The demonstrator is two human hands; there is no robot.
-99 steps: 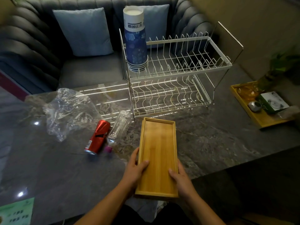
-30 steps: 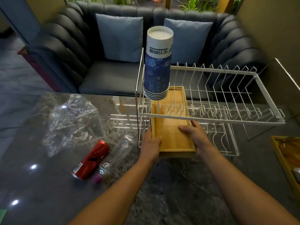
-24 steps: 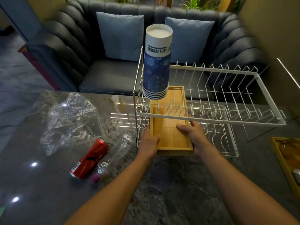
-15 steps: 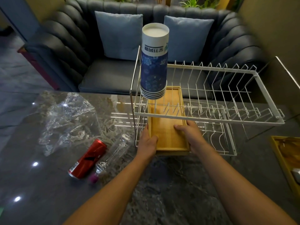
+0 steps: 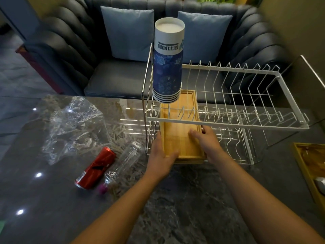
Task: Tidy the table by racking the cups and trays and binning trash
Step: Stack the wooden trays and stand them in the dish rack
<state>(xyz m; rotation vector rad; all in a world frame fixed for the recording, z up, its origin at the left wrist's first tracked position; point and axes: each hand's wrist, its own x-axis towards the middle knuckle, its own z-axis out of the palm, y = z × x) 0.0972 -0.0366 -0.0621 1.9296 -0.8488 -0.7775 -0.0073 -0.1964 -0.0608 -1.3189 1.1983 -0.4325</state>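
Observation:
A wooden tray [image 5: 181, 136] lies lengthwise on the lower tier of the white two-tier wire rack [image 5: 228, 125], at its left end. My left hand [image 5: 161, 155] grips the tray's near left corner. My right hand [image 5: 206, 140] holds its right edge, fingers resting on the tray floor. A stack of upturned blue-and-white paper cups [image 5: 168, 64] stands on the upper tier's left end. On the dark marble table [image 5: 184, 208] to the left lie a red can [image 5: 95, 168], a clear plastic bottle [image 5: 121, 166] and a crumpled clear plastic bag [image 5: 73, 124].
A second wooden tray [image 5: 311, 173] holding small items sits at the table's right edge. A dark sofa [image 5: 70, 55] with two blue cushions stands behind the table and rack.
The tray has gone from the table's near edge into the rack's lower tier, and over the last second my hands slid it a little deeper.

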